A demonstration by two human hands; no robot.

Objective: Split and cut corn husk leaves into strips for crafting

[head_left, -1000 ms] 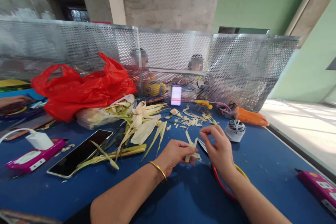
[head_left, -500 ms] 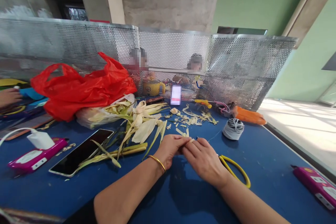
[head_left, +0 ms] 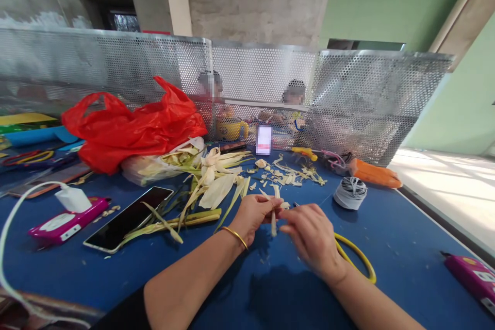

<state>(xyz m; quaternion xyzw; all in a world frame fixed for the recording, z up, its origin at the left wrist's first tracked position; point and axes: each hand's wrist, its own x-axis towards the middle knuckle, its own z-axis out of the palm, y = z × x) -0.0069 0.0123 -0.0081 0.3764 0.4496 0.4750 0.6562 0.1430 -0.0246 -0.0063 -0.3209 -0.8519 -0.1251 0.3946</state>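
My left hand (head_left: 257, 212), with a gold bangle at the wrist, pinches a small bunch of pale corn husk strips (head_left: 274, 223) above the blue table. The strips stick out above and below the fingertips. Just right of it is my right hand (head_left: 311, 237), its fingers curled with thumb and forefinger close to the husk; whether something thin is between them I cannot make out. A spool of white thread (head_left: 350, 193) stands further right, and a fine thread runs from it towards my right hand. Yellow-handled tool loops (head_left: 361, 258) lie partly behind my right wrist.
Corn husks (head_left: 216, 191) and scraps (head_left: 288, 178) lie beyond my hands. Left are a black-screened phone (head_left: 129, 219), a magenta device (head_left: 69, 221) with a white plug, and a red plastic bag (head_left: 139, 126). A perforated metal screen (head_left: 263, 72) closes the back, with people behind it.
My right hand has drawn back a little from my left, showing more of the husk strips. The view has shifted slightly left, and another person's hand at the left edge is gone.
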